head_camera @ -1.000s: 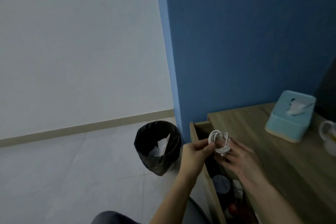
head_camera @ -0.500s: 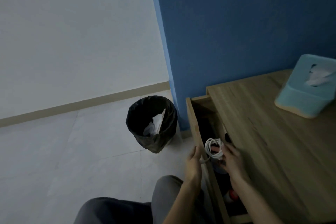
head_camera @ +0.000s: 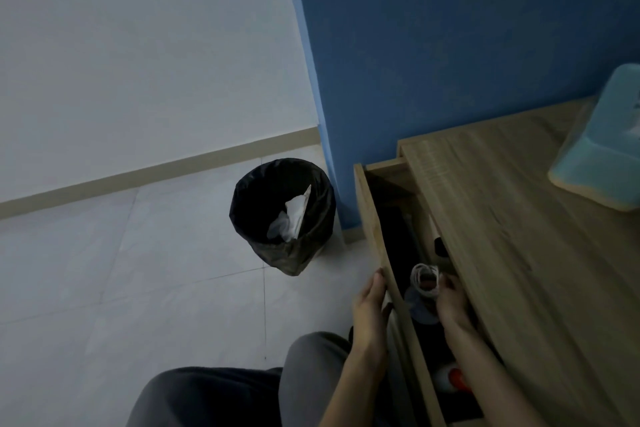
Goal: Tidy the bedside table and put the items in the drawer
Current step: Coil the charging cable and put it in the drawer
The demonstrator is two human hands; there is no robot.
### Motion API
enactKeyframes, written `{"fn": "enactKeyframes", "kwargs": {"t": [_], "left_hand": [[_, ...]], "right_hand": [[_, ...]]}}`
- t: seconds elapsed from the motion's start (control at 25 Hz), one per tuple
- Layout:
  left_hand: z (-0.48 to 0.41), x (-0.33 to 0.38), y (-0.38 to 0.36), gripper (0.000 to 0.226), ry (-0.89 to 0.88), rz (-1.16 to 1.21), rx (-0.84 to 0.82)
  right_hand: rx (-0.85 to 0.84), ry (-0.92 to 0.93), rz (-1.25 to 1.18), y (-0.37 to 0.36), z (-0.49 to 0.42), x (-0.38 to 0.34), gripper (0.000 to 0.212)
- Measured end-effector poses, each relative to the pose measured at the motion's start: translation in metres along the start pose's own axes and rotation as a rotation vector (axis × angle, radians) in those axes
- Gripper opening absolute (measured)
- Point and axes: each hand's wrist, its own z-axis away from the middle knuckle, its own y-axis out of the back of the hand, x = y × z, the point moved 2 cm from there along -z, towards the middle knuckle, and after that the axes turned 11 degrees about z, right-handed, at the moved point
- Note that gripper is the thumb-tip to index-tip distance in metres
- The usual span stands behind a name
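Coiled white cable [head_camera: 425, 282] is pinched by the right hand [head_camera: 450, 305] inside the open drawer [head_camera: 372, 215], while the left hand [head_camera: 369, 308] is laid flat on the drawer's front; released loosely, the coil could be sprung and jammed.

Coiled white cable [head_camera: 425, 282], tight loops, upright, pinched by right grip [head_camera: 450, 302] low inside open wooden drawer [head_camera: 377, 236] at 5 o'clock; drawer sticks out at counter [head_camera: 519, 218] 9 o'clock side.
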Motion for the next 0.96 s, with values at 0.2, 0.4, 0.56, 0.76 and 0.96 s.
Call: {"fn": "enactKeyframes", "kwargs": {"t": [0.2, 0.4, 0.56, 0.76, 0.96], "left_hand": [[-0.006, -0.002, -0.002, 0.119, -0.047, 0.029, 0.027], [-0.010, -0.004, -0.002, 0.087, -0.007, 0.040, 0.015], [-0.011, -0.004, -0.005, 0.051, 0.017, 0.054, 0.026], [-0.005, -0.001, -0.014, 0.042, 0.046, 0.179, -0.040], [-0.003, 0.000, -0.019, 0.044, 0.082, 0.224, -0.011]], "right_hand": [[0.012, 0.151, 0.199, -0.006, 0.000, -0.006, 0.028], [0.032, 0.203, 0.255, -0.006, 0.000, -0.008, 0.025], [-0.036, 0.154, 0.258, -0.008, -0.003, -0.008, 0.030], [-0.181, 0.326, 0.321, -0.001, 0.035, -0.027, 0.037], [-0.145, 0.634, 0.175, 0.054, 0.085, -0.057, 0.032]]}}
